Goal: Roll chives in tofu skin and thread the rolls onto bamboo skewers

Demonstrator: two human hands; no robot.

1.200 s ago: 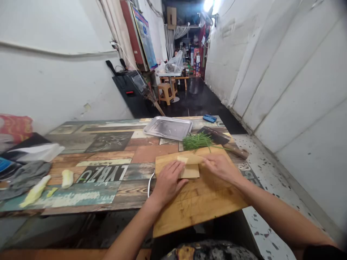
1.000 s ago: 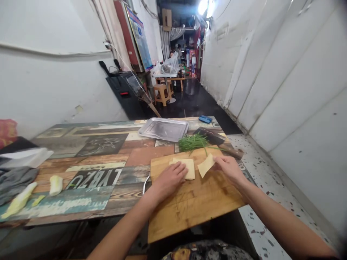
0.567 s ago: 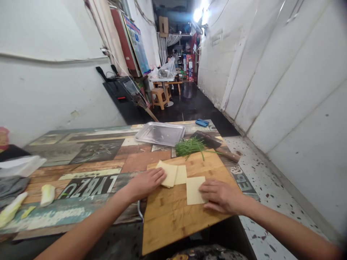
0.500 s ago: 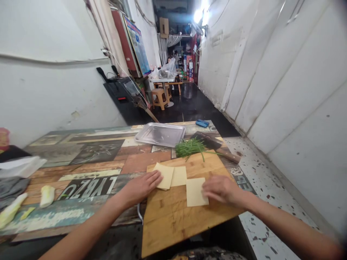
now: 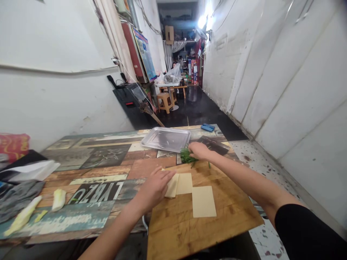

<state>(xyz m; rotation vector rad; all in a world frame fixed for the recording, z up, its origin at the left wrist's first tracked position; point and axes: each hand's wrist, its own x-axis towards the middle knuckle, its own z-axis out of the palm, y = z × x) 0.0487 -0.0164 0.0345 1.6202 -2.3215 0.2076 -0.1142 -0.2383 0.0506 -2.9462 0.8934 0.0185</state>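
Note:
A wooden cutting board (image 5: 217, 224) lies at the table's near right corner. One pale yellow square sheet (image 5: 203, 201) lies flat and alone on it. A small stack of the same sheets (image 5: 184, 182) sits further back on the board. My left hand (image 5: 155, 185) rests on the left edge of that stack, fingers bent over it. My right hand (image 5: 199, 150) is stretched forward onto a bunch of green chives (image 5: 186, 157) at the board's far edge, fingers curled over them.
A metal tray (image 5: 166, 138) and a cleaver (image 5: 214, 144) lie beyond the board, with a blue object (image 5: 208, 127) at the far edge. Pale vegetable pieces (image 5: 58, 199) and cloths (image 5: 16, 195) sit at the left. A white wall runs along the right.
My right hand laid one sheet flat on the board, let go of it and reached forward to the chives. My left hand stayed on the stack.

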